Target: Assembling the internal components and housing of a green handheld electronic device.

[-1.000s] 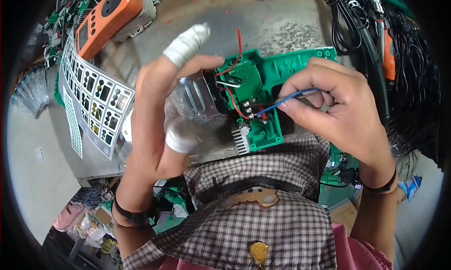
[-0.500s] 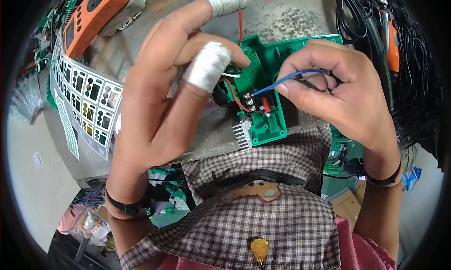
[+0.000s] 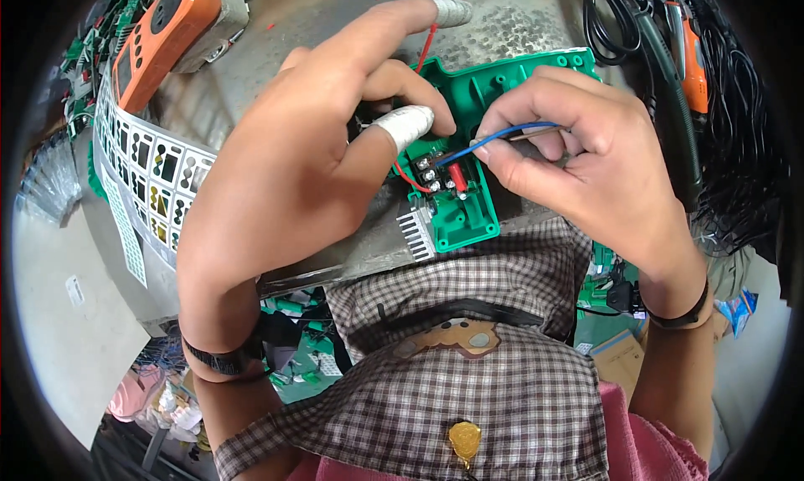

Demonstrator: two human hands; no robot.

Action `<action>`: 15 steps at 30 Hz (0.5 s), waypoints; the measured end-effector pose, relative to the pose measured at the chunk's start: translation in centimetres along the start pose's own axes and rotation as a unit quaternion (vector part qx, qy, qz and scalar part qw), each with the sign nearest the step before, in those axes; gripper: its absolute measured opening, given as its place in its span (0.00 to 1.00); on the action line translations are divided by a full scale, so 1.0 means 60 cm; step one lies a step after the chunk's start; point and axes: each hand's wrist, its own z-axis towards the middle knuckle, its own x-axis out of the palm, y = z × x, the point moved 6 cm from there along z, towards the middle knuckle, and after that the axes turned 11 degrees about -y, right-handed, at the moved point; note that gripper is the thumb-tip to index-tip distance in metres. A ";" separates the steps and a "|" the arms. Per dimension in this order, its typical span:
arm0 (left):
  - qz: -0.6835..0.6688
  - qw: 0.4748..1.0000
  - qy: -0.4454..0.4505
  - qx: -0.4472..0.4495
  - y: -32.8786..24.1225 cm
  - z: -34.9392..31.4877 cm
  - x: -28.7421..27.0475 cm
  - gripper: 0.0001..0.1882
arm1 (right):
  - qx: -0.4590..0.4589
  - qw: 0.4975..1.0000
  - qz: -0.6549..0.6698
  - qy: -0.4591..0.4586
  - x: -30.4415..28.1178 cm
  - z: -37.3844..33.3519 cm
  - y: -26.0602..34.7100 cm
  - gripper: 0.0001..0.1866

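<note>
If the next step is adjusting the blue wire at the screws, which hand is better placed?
Right, I'd judge: the right hand pinches the blue wire, which runs toward the screws. The left hand, partly over the green case, doesn't hold that wire.

Green housing point(image 3: 480, 206) lies open (blue wire point(image 3: 507, 132) arched over it).
</note>
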 end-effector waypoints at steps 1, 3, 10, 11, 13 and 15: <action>0.011 1.000 0.006 0.001 0.001 0.000 0.000 0.35 | -0.002 1.000 0.001 0.000 0.001 0.000 0.001 0.07; 0.033 0.999 0.020 0.002 0.008 0.002 0.000 0.36 | -0.010 1.000 0.010 -0.004 0.004 0.000 0.003 0.07; 0.106 0.992 0.068 0.016 0.037 0.011 -0.004 0.39 | -0.065 0.997 -0.011 -0.045 0.010 0.002 0.007 0.07; 0.117 0.990 0.072 0.019 0.039 0.014 -0.005 0.39 | -0.044 0.998 0.014 -0.047 0.009 0.002 0.005 0.07; 0.134 0.987 0.082 0.026 0.046 0.020 -0.003 0.40 | -0.026 0.998 0.034 -0.048 0.008 -0.002 0.002 0.06; 0.115 0.989 0.089 0.005 0.046 0.031 0.001 0.43 | -0.018 0.999 0.003 -0.051 0.001 -0.007 0.002 0.07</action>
